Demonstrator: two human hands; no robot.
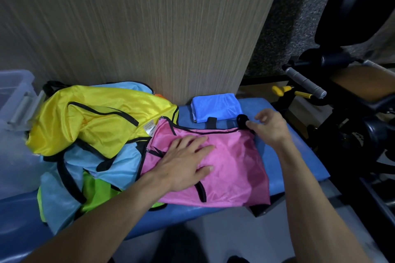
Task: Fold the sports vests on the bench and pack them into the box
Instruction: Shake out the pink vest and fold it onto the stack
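Observation:
A pink sports vest [233, 168] with black trim lies spread on the blue bench [299, 156]. My left hand [186, 164] presses flat on its middle with straight fingers. My right hand [269, 128] pinches the vest's black strap at its far right corner. A folded blue vest [215, 110] sits behind the pink one against the wall. To the left lies a loose heap: a yellow vest [96, 117] on top, light blue vests [119, 164] and a green vest [96, 194] under it. A clear plastic box [15, 100] stands at the far left.
A wood-grain wall panel [149, 28] rises right behind the bench. Black gym equipment [352, 96] with grey handles and yellow knobs stands close on the right. Grey floor shows below the bench's front edge.

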